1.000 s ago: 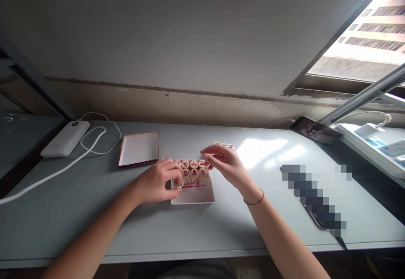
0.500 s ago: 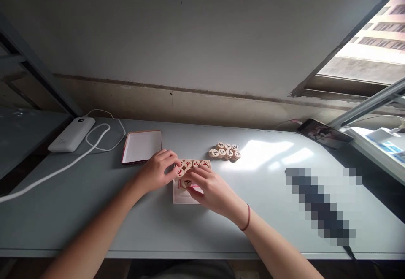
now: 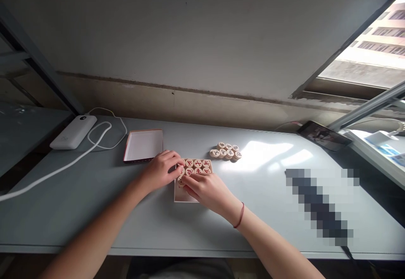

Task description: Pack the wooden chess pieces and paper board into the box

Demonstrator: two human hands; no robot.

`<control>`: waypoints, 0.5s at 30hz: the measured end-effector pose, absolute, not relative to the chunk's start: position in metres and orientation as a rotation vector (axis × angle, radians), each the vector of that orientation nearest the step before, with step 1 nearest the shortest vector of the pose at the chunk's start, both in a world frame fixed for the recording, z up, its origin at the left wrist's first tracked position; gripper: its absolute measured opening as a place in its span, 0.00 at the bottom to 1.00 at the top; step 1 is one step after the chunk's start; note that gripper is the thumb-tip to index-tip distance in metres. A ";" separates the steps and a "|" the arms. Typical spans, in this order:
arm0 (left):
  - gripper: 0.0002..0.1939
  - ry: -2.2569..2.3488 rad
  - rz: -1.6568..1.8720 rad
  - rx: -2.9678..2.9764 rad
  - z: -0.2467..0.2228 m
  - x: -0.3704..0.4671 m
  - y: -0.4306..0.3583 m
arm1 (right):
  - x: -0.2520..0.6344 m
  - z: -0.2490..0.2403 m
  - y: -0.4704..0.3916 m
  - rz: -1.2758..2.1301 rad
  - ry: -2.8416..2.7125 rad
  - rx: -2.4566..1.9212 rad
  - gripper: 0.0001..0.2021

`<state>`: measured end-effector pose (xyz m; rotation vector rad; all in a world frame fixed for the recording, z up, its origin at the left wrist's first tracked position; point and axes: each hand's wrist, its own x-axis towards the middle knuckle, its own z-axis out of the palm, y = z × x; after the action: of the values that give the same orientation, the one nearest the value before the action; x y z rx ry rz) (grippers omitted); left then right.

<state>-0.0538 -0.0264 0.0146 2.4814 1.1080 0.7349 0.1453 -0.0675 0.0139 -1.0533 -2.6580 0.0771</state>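
Observation:
A shallow open box [image 3: 186, 200] stands near the middle of the table, with rows of round wooden Chinese chess pieces [image 3: 198, 171] lettered in red in its far part. My left hand [image 3: 163, 171] holds the box's left side near the back corner, its thumb and fingertips curled at the rim beside the pieces. Between the thumb and fingers of my right hand [image 3: 209, 190] is a chess piece [image 3: 181, 180], low at the box's left side, just in front of the red-lettered rows. That hand hides part of the box. Black-lettered pieces [image 3: 226, 152] sit grouped behind and to the right.
The box lid [image 3: 144, 144] lies inside up at the back left. A white power bank [image 3: 74, 132] with a white cable [image 3: 60, 171] is farther left. A phone [image 3: 320, 135] leans at the back right. A blurred dark object [image 3: 319, 207] lies on the right.
My right hand has shifted slightly left with the chess piece, bringing it to the box's left side and uncovering more of the second row. My left hand stays at the box's left edge.

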 end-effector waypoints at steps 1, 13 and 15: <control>0.08 1.106 0.738 2.478 0.015 -0.053 -0.027 | 0.145 0.014 -0.068 0.113 -2.647 -1.051 0.07; 0.09 1.086 0.726 2.463 0.011 -0.053 -0.027 | 0.209 0.044 0.019 0.260 -2.020 -2.119 0.14; 0.09 1.090 0.736 2.491 0.011 -0.053 -0.027 | 0.212 0.043 0.034 0.330 -2.078 -2.218 0.13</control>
<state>-0.0532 -0.0266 0.0109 2.4907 1.0898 0.7362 0.2118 0.0343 0.0431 -2.2184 -2.0782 0.3301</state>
